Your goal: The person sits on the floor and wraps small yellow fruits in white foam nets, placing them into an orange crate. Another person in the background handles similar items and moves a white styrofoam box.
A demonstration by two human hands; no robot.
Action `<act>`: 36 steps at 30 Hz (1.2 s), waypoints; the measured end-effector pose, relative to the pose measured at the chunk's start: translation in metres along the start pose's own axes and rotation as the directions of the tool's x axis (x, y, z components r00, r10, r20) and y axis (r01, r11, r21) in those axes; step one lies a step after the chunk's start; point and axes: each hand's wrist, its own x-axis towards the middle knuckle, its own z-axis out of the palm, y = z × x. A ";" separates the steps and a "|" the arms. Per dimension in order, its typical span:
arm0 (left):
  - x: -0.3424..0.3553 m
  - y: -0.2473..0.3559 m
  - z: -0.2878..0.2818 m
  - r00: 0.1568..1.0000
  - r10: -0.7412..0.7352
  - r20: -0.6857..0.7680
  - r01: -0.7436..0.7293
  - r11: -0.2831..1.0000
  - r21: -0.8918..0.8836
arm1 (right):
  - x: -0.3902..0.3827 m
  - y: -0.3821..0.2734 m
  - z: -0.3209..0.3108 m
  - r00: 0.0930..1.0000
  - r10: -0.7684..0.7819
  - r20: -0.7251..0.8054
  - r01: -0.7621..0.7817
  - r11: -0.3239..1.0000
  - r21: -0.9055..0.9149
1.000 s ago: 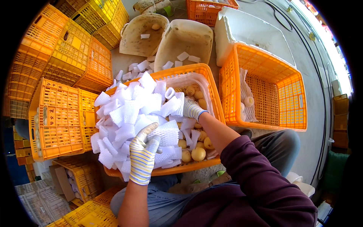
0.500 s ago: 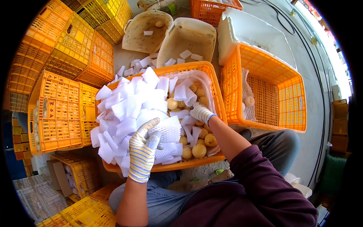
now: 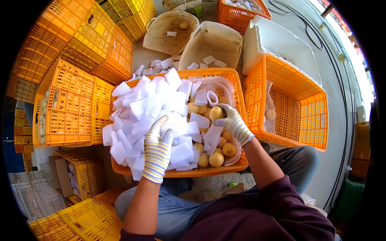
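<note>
My right hand (image 3: pixel 237 125), in a striped knit glove with grey fingertips, grips a round pale-yellow fruit (image 3: pixel 216 113) above the right part of an orange plastic crate (image 3: pixel 187 173). Beneath it are more such fruit (image 3: pixel 216 159), with a few foam net pieces among them. My left hand (image 3: pixel 157 152), gloved alike, lies against the heap of white foam net sleeves (image 3: pixel 140 105) filling the crate's left part. Its thumb and forefinger are spread apart beside the foam; the other fingers are partly hidden.
To the right stands a tilted orange crate (image 3: pixel 295 141) with a few fruit inside. Beyond the working crate are two off-white tubs (image 3: pixel 211 42) and scattered foam pieces (image 3: pixel 167 63). Yellow and orange crates (image 3: pixel 72 106) are stacked at left. Cables (image 3: pixel 341 108) run along the floor at right.
My right hand has come up from among the fruit, now with one fruit in its fingers. My left hand stays by the foam heap. The whole view has shifted slightly.
</note>
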 end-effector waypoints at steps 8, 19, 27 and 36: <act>-0.006 -0.002 0.016 0.949 -0.062 0.309 0.125 0.974 -0.188 | -0.073 -0.064 0.037 0.916 -0.350 0.194 0.226 0.852 0.472; -0.021 -0.004 0.016 0.880 0.401 0.256 -0.441 0.889 0.123 | -0.077 -0.065 0.049 0.722 -0.675 0.153 0.692 0.702 -0.171; -0.018 -0.012 0.010 0.908 0.246 0.339 -0.269 0.963 0.022 | -0.079 -0.076 0.046 0.687 -0.661 0.303 0.724 0.662 -0.197; -0.021 0.011 0.011 0.862 0.148 0.485 0.195 0.786 -0.586 | -0.073 -0.065 0.040 0.830 -0.271 0.488 -0.202 0.669 0.716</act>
